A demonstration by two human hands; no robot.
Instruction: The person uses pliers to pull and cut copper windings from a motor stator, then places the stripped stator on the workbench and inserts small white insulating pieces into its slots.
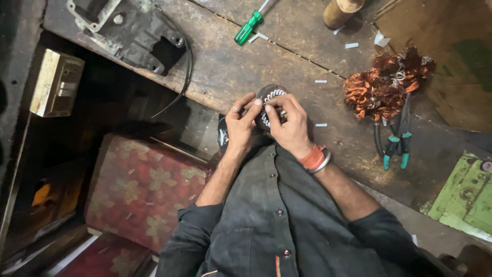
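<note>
Both hands meet at the frame centre over the edge of a worn wooden bench (307,36). Left hand (239,125) and right hand (288,125) hold a round dark motor stator (270,95) between them — its slots are lined with white insulation. Fingers of both hands are pressed onto the ring; the left thumb and forefinger (254,104) appear to pinch something small at a slot, though what cannot be made out.

Progress, judged: white liners show around the visible arc, and no copper shows in the slots. A tangle of stripped copper winding (385,84) lies at 2 o'clock, well apart, with teal-handled pliers (397,143) just below it. White paper scraps are scattered on the bench between. So old wire looks removed; slot lining under way.

At 12 o'clock — green-handled screwdriver (248,26). At 11 o'clock, a dark metal housing (130,31).

Hidden: lower half of the stator behind the hands; far slots unreadable.
</note>
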